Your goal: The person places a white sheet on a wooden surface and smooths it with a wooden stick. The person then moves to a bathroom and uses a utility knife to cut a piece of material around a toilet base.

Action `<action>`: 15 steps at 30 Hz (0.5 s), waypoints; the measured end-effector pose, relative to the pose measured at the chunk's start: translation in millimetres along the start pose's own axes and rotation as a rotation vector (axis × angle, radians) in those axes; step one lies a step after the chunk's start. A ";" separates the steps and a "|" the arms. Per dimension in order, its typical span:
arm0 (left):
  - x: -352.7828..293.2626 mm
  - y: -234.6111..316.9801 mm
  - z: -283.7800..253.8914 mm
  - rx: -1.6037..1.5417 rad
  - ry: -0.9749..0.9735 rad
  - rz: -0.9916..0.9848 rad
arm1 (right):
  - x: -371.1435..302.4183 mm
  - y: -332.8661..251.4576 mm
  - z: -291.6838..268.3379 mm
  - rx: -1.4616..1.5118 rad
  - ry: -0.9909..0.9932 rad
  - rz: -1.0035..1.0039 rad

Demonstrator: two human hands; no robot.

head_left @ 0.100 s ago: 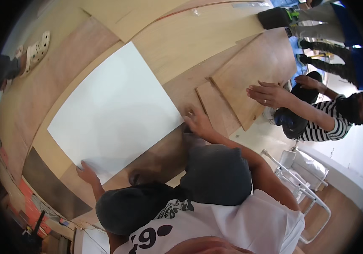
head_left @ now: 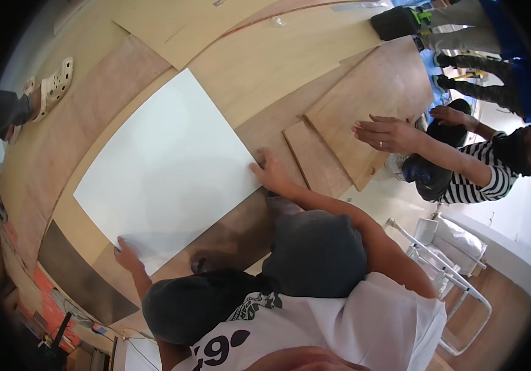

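A large, smooth white sheet (head_left: 166,167) lies in front of me over thin wooden boards. Its lower left edge is between the thumb and fingers of my left hand (head_left: 129,255). Over at the near right corner, my right hand (head_left: 270,171) grips the sheet's side with the thumb near its top face. The undersides of both hands' fingers are hidden. Bare brown board (head_left: 234,219) shows between the sheet and my knees.
Plywood panels (head_left: 364,111) lie to the right, where another person in a striped shirt (head_left: 485,162) holds a flat hand over them. A white metal frame chair (head_left: 448,266) stands at lower right. Someone's foot in a pale clog (head_left: 56,86) is at far left; more people stand upper right.
My right hand has moved slightly left and up, onto the sheet's corner. My left hand stays at its edge. The whole view has shifted a little.
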State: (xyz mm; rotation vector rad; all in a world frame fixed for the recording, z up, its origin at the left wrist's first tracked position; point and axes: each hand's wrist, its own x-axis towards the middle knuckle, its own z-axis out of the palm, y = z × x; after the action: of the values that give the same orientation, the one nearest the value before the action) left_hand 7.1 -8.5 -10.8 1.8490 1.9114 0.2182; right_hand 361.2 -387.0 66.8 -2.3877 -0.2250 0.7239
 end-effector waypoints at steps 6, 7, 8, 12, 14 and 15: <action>25.4 -0.9 -28.8 -0.259 -0.041 0.035 | 19.0 -11.4 -3.0 0.114 -0.160 0.184; 27.1 5.0 -34.6 -0.237 -0.149 -0.094 | 24.0 -4.9 -7.5 0.181 -0.192 0.212; 30.0 11.5 -44.9 -0.214 -0.256 -0.224 | 29.1 3.4 -11.5 0.247 -0.225 0.240; 0.6 72.4 -88.4 -0.160 -0.398 -0.373 | 33.6 -11.0 -57.9 0.632 -0.602 0.419; 5.1 75.3 -98.8 -0.227 -0.541 -0.278 | 23.9 -14.1 -77.7 0.756 -0.643 0.213; 6.4 75.3 -103.0 -0.261 -0.609 -0.233 | 18.8 -11.5 -84.6 0.814 -0.667 0.110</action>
State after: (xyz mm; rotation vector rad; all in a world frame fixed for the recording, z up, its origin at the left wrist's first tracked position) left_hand 30.4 24.9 110.3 1.3098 1.5577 -0.1531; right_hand 423.7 -415.7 120.8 -1.3493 -0.0447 1.3431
